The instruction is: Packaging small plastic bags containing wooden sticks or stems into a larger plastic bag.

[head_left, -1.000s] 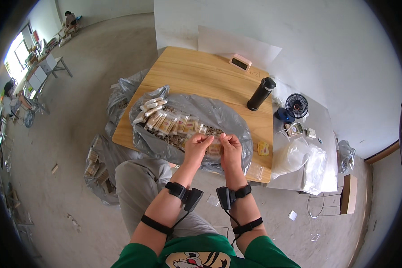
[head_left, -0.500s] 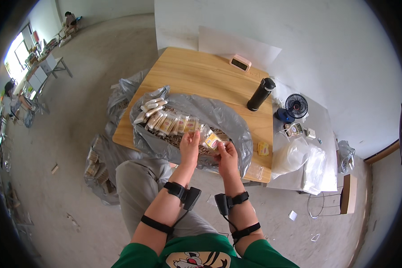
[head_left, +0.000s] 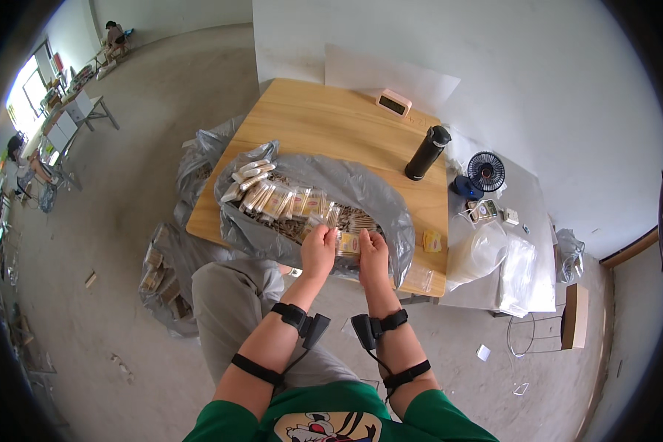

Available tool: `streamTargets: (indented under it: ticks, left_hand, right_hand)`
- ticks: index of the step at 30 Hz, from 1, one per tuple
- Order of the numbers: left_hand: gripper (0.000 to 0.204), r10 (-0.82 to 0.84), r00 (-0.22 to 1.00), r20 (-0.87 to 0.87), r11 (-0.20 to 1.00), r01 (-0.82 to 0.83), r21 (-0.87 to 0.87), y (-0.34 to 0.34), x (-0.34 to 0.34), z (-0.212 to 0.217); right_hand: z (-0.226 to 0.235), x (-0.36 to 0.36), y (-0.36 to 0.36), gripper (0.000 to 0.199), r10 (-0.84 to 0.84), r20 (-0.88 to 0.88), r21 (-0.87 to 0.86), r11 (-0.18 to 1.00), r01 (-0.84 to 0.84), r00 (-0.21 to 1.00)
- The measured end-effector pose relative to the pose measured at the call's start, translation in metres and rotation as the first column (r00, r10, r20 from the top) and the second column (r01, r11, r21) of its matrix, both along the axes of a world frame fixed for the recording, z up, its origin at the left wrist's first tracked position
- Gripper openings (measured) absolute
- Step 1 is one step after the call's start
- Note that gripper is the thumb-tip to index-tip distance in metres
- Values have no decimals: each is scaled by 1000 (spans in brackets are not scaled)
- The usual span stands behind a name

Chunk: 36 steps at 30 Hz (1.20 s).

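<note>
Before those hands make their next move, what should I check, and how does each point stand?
1. Clear packet gripped by left hand and right hand: ok, it sits between them.
2. Gray bag open: ok, spread on the wooden table.
3. Row of packets separate from loose sticks: not ok, they lie together in the bag.
4. Held packet sealed: cannot tell, too small.
5. Black bottle upright, apart from the hands: ok.

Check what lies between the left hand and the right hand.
The head view shows it: a small yellow-labelled clear packet fills the stretch between the left hand and the right hand, above the open grey bag.
</note>
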<state>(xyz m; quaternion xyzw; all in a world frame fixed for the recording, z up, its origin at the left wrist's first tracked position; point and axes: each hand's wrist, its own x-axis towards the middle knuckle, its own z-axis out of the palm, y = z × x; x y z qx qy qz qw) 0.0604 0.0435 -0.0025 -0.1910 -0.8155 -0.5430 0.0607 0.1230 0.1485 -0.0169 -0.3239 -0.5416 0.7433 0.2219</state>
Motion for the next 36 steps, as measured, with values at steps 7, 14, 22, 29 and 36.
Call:
streamTargets:
  ticks: [7,14,22,29,36]
  left_hand:
    - [24,11,1000,9,997,-11,72,-3,-7,-4]
    - [21,-5,1000,-16,1000,5,18,-7,-14,-14]
    - [21,149,987,-66,989,-148,24,-17,-30,-23]
    - [19,183,979,-89,982,-186,-25,-23,-29,-24]
    - [17,207,966,-156,974,-218,-59,-33,-38,-20]
  right_hand:
    - [3,-6,6,27,-41,1,51,998,41,999]
    - [-9,-14,10,37,15,202,305,949,-77,979]
    - [-12,-16,36,38,-147,238,694,717,-62,960]
    - [-3,-23,33,37,-134,225,748,658,-83,965]
    - [2,-16,50,31,-208,321,810,565,-155,924]
